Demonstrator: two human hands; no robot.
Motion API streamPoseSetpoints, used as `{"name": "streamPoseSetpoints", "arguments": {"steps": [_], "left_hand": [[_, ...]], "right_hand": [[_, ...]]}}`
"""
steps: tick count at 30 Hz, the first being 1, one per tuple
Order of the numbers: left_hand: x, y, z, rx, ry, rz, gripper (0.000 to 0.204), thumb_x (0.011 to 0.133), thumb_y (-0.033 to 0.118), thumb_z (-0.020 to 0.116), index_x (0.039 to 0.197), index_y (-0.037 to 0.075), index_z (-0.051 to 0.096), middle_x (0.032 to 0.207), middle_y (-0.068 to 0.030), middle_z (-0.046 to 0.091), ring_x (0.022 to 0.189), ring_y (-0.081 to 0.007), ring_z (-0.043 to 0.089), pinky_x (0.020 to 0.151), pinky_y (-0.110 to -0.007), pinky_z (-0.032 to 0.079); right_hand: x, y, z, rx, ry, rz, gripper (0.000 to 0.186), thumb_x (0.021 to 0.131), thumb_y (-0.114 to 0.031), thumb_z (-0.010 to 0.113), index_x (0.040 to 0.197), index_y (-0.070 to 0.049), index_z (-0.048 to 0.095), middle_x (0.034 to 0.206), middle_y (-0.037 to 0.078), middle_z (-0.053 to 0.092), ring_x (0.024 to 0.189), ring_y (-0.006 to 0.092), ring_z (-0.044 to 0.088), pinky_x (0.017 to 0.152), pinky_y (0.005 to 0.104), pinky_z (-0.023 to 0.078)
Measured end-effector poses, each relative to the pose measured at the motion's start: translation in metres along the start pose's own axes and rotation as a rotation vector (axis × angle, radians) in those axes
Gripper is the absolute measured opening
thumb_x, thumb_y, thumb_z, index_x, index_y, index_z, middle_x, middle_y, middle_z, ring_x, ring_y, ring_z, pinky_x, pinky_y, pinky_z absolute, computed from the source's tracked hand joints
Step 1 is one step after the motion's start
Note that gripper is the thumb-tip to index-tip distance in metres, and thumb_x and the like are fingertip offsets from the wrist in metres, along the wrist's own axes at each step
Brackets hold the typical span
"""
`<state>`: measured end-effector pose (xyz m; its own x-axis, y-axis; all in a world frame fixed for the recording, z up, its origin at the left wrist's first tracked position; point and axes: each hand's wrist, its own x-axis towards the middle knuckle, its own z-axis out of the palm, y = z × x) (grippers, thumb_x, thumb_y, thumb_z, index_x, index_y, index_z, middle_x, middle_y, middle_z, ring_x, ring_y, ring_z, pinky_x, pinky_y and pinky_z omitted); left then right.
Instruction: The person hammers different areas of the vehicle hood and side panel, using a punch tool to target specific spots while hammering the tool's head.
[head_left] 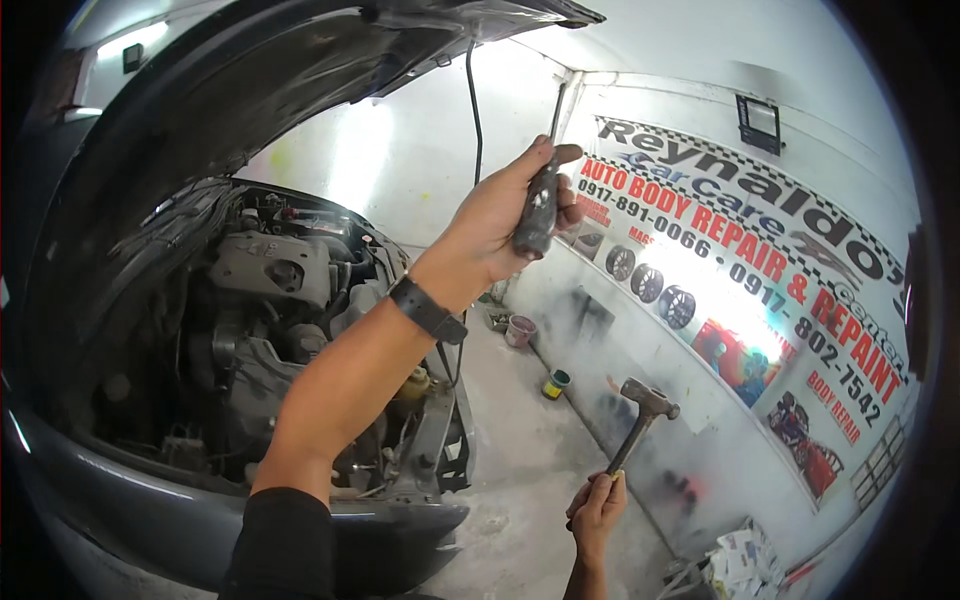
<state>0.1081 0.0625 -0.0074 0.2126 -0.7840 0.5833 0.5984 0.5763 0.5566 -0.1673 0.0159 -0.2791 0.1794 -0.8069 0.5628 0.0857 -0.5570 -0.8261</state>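
Note:
My left hand (490, 215), raised in the middle of the view, is wrapped round the dark, worn handle of a screwdriver (539, 210). The thin metal shaft points upward past my thumb. A black watch (428, 308) sits on that wrist, below which the forearm crosses in front of the open engine bay (270, 275). Lower right, my right hand (598, 508) grips a hammer (648, 400) by its handle, head up. The hammer is apart from the screwdriver, and neither tool touches the car.
A dark car's raised hood (190, 130) arches over the left side, with its front bumper (200, 530) below. Along the wall stand a small bucket (520, 331) and a dark can (556, 384). A printed banner (700, 210) covers the right wall. Crumpled paper (745, 562) lies lower right.

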Motion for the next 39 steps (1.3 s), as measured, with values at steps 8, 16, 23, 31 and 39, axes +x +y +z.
{"name": "streamPoseSetpoints", "arguments": {"steps": [8, 16, 23, 31, 39], "left_hand": [[0.016, 0.038, 0.019, 0.033, -0.153, 0.089, 0.04, 0.099, 0.033, 0.048, 0.123, 0.001, 0.051, 0.073, -0.0014, 0.051, 0.06, -0.0101, 0.049, 0.046, -0.021, 0.036], [0.024, 0.054, 0.019, -0.125, -0.339, 0.028, 0.043, 0.099, 0.027, 0.031, 0.123, -0.006, 0.046, 0.074, -0.0034, 0.046, 0.063, -0.0123, 0.041, 0.046, -0.024, 0.031], [0.028, 0.053, 0.029, -0.18, -0.397, -0.003, 0.028, 0.098, 0.025, 0.034, 0.099, 0.0, 0.047, 0.076, -0.0052, 0.045, 0.063, -0.0143, 0.04, 0.048, -0.025, 0.033], [0.03, 0.064, 0.056, -0.345, -0.41, 0.023, 0.029, 0.102, 0.025, 0.033, 0.095, 0.001, 0.047, 0.073, -0.0065, 0.047, 0.055, -0.0139, 0.041, 0.043, -0.025, 0.036], [0.054, 0.068, 0.057, -0.376, -0.43, 0.011, 0.031, 0.102, 0.025, 0.03, 0.087, 0.004, 0.045, 0.069, -0.0048, 0.045, 0.056, -0.0134, 0.042, 0.044, -0.023, 0.038]], "right_hand": [[-0.075, -0.022, 0.018, 0.032, 0.104, 0.117, 0.021, 0.101, -0.022, 0.043, 0.089, -0.005, 0.045, 0.052, -0.001, 0.043, 0.038, 0.0061, 0.04, 0.035, 0.022, 0.032], [-0.086, -0.019, 0.026, 0.0, 0.103, 0.179, 0.023, 0.101, -0.022, 0.043, 0.087, -0.005, 0.046, 0.05, 0.0, 0.044, 0.037, 0.0065, 0.04, 0.034, 0.0222, 0.033], [-0.09, -0.022, 0.032, -0.024, 0.093, 0.163, 0.025, 0.102, -0.024, 0.041, 0.086, -0.005, 0.046, 0.05, 0.0, 0.044, 0.035, 0.0073, 0.04, 0.033, 0.0225, 0.034], [-0.094, -0.028, 0.034, -0.053, 0.093, 0.19, 0.023, 0.1, -0.023, 0.045, 0.086, -0.005, 0.045, 0.052, -0.001, 0.043, 0.038, 0.0059, 0.04, 0.037, 0.022, 0.033], [0.0, -0.089, 0.068, -0.144, 0.173, -0.344, 0.014, 0.097, -0.017, 0.048, 0.092, -0.003, 0.048, 0.062, -0.002, 0.046, 0.051, 0.0046, 0.044, 0.047, 0.0212, 0.035]]}}
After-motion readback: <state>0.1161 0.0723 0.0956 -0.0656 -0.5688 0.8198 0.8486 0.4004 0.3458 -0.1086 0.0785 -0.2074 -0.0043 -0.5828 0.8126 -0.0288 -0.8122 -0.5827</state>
